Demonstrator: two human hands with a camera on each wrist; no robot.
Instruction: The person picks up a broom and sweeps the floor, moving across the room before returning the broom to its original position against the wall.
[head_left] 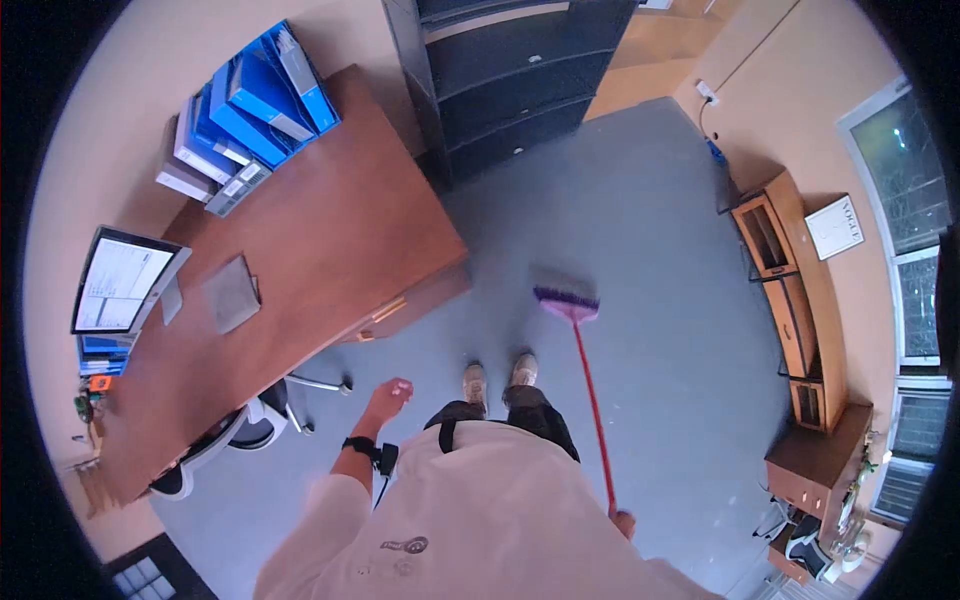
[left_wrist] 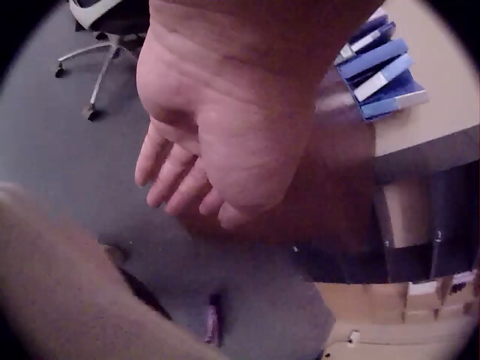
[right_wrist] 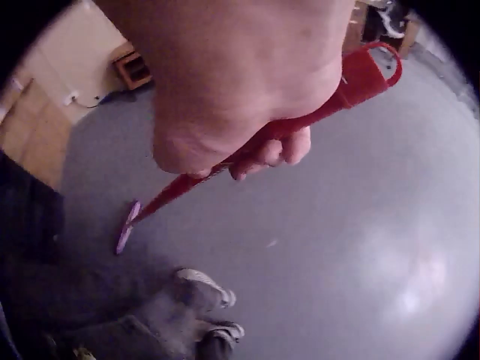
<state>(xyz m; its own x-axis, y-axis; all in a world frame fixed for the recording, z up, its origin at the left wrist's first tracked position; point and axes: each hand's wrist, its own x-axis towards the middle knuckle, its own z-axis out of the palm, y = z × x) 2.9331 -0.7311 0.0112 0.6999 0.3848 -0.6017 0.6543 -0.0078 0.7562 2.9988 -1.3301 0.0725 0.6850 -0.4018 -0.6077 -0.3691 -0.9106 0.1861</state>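
Observation:
In the head view, my right hand (head_left: pixel 624 523) grips a broom by the upper part of its red handle (head_left: pixel 593 410). The right wrist view shows the fingers curled round the handle, with its red hanging loop (right_wrist: pixel 386 64) sticking out behind the hand. At the far end is the pink and purple broom head (head_left: pixel 570 303), down at the grey floor ahead of the feet, dark bristles pointing away from me. My left hand (head_left: pixel 390 397) hangs at my side, holding nothing; its fingers (left_wrist: pixel 178 176) are loosely bent in the left wrist view.
A brown desk (head_left: pixel 370 190) stands on the left with blue binders (head_left: pixel 262 95), a monitor (head_left: pixel 125 282) and an office chair (head_left: pixel 245 430). Dark shelves (head_left: pixel 520 85) are at the back. Low wooden cabinets (head_left: pixel 790 300) line the right wall. Small pale specks lie on the floor.

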